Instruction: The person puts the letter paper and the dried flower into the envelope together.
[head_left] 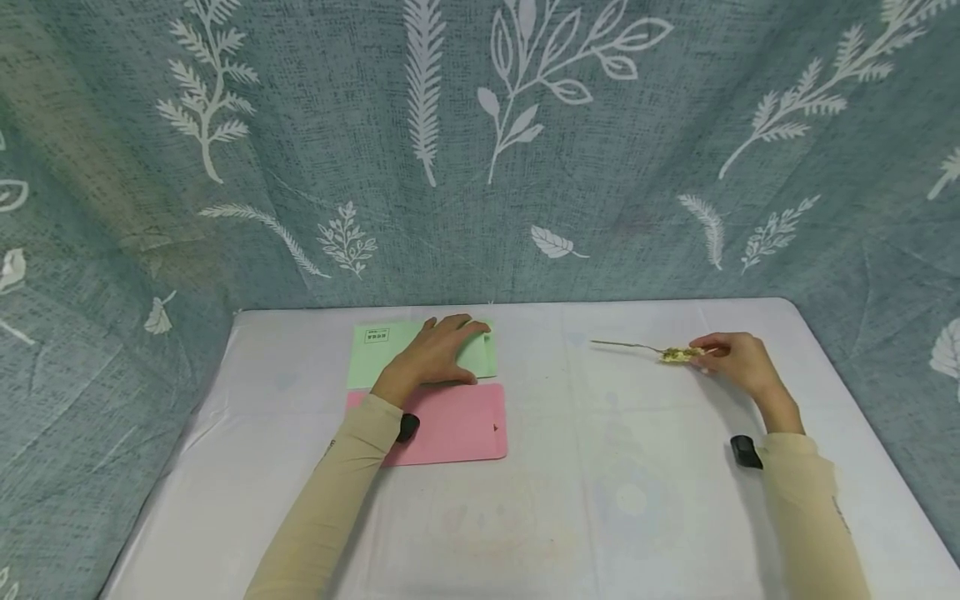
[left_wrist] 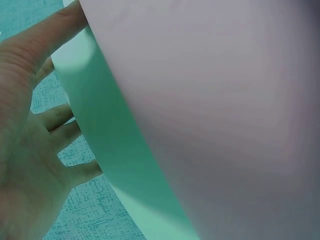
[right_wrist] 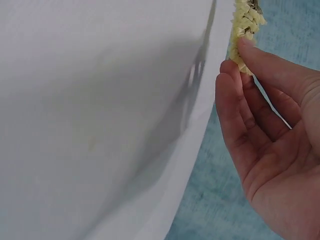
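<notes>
A green envelope [head_left: 390, 354] with a small printed box at its upper left lies flat on the table. Just below it is a pink envelope [head_left: 450, 425], their edges meeting. My left hand [head_left: 438, 348] rests over the green envelope with fingers spread, the thumb near the border between the two. In the left wrist view, the fingers of that hand [left_wrist: 30, 135] reach to the green envelope's edge [left_wrist: 107, 125]. At the right, my right hand [head_left: 735, 360] pinches a dried flower sprig [head_left: 678, 355] by its pale yellow blossom end; its thin stem points left. The blossoms [right_wrist: 245, 30] show between thumb and fingers.
The white-covered table [head_left: 540, 517] runs back to a teal curtain [head_left: 450, 150] with white leaf prints, which also hangs at both sides. Dark wrist cameras [head_left: 746, 451] sit under both wrists. A small brown bit [head_left: 496, 427] shows at the pink envelope's right side.
</notes>
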